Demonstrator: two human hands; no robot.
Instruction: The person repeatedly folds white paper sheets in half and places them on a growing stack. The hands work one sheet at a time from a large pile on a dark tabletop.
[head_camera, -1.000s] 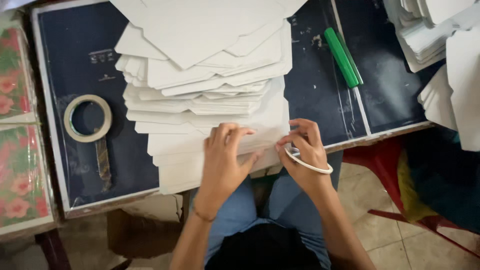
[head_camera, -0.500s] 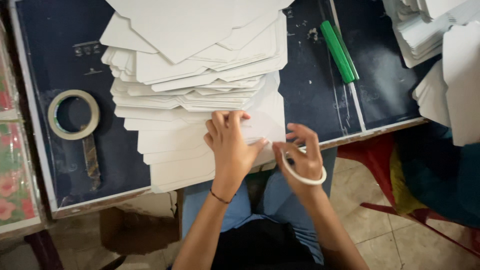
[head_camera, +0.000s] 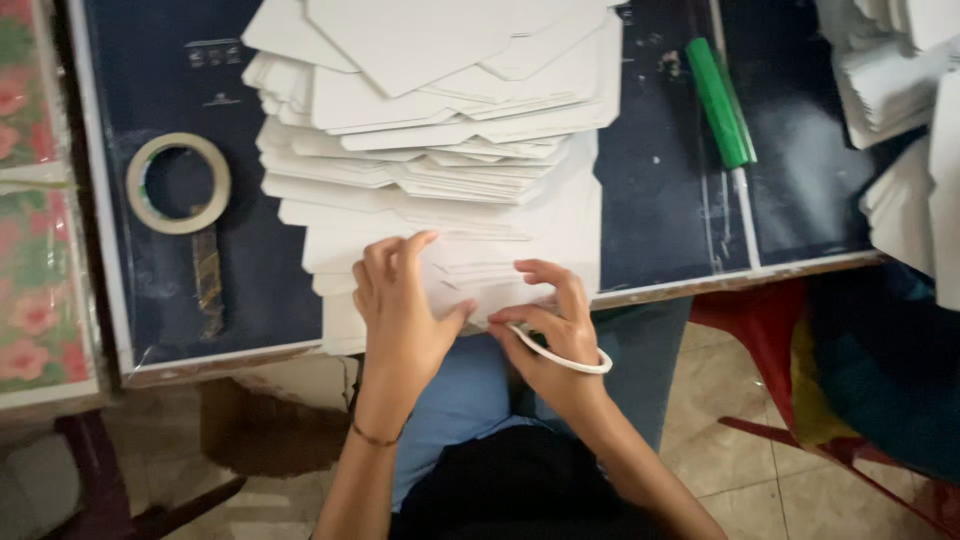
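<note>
A big fanned stack of white die-cut cardboard sheets lies on a dark blue table top. My left hand rests flat on the nearest sheets at the table's front edge, fingers spread. My right hand pinches the front edge of the same sheet, thumb and fingers closed on it. A white band loops around the right hand. A thin bracelet sits on my left wrist.
A roll of tape lies at the left of the table, a dark cutter below it. A green-handled tool lies to the right. More white sheets are piled at the far right. Floral cloth is at the left, a red stool under the table.
Both hands have drawn together at the front edge of the stack; the right hand moved back up from off the edge and now grips the sheet.
</note>
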